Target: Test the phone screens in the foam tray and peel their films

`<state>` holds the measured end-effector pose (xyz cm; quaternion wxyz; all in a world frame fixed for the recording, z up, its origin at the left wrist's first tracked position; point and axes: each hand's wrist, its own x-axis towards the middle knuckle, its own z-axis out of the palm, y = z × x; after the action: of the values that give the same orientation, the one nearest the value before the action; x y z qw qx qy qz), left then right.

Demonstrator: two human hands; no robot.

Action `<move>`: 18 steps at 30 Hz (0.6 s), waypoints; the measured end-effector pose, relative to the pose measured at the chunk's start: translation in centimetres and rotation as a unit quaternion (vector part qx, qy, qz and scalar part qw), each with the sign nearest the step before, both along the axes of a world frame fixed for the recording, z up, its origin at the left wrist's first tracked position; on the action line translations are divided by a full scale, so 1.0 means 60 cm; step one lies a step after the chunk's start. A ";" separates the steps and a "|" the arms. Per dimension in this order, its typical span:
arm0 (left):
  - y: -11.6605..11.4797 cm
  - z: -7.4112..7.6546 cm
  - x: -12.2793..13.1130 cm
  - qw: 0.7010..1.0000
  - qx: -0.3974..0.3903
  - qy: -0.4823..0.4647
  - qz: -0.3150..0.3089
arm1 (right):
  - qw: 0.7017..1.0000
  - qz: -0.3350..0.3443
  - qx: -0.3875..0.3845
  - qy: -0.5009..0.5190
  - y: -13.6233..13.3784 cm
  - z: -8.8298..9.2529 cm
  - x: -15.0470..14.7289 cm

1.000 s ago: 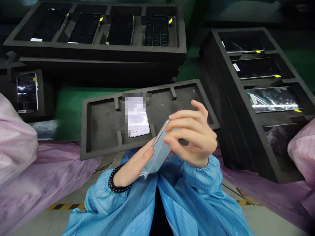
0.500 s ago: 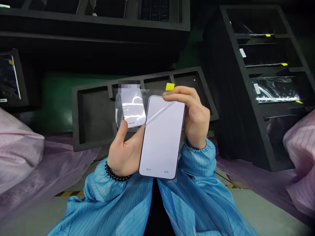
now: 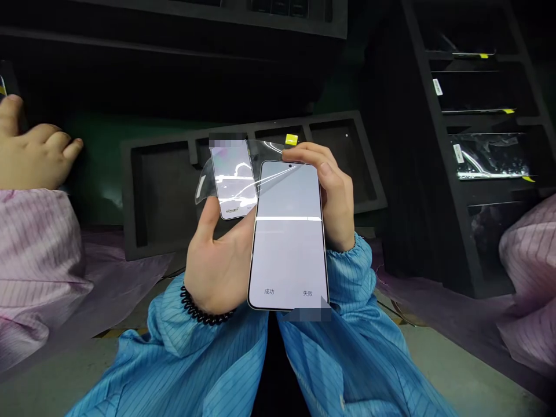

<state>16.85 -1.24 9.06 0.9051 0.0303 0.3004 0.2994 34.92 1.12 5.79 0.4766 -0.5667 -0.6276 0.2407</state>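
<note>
We've got the lit smartphone (image 3: 289, 255) near dead centre, our right hand (image 3: 334, 194) clamped round its two-o'clock edge; our left hand (image 3: 219, 255) sits at nine, thumb spread, finger grip hidden, can't tell; clear film (image 3: 206, 179) fans toward ten; light, rim-only pressure looks best against smudges.

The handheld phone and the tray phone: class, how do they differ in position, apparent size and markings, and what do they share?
Position: the handheld phone is between the left hand and right hand; the tray phone lies in the foam tray.
Size in view: the handheld phone looks larger, the tray phone smaller.
Markings: the tray phone bears a barcode-like strip near its lower edge; the handheld phone's front shows none.
Shared: both have lit, pale screens.
</note>
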 end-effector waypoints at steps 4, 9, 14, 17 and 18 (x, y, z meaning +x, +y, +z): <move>0.000 0.007 0.001 1.000 -0.002 0.003 0.006 | 1.000 -0.005 0.007 -0.026 0.003 -0.001 -0.002; -0.002 0.010 -0.003 1.000 -0.005 0.014 0.012 | 0.997 0.012 0.016 -0.071 0.003 -0.001 -0.005; 0.000 0.000 -0.005 1.000 0.011 0.010 -0.007 | 0.998 0.045 0.028 0.046 0.012 -0.012 -0.001; 0.004 -0.014 -0.008 1.000 0.020 0.010 -0.020 | 0.989 0.084 0.020 0.117 0.025 -0.017 0.011; 0.004 -0.018 -0.011 1.000 0.023 0.016 -0.012 | 0.989 0.088 0.020 0.120 0.028 -0.017 0.018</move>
<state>16.20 -0.97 7.97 0.9026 0.0599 0.3076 0.2951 35.98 2.81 4.77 0.5367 -0.4661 -0.6182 0.3354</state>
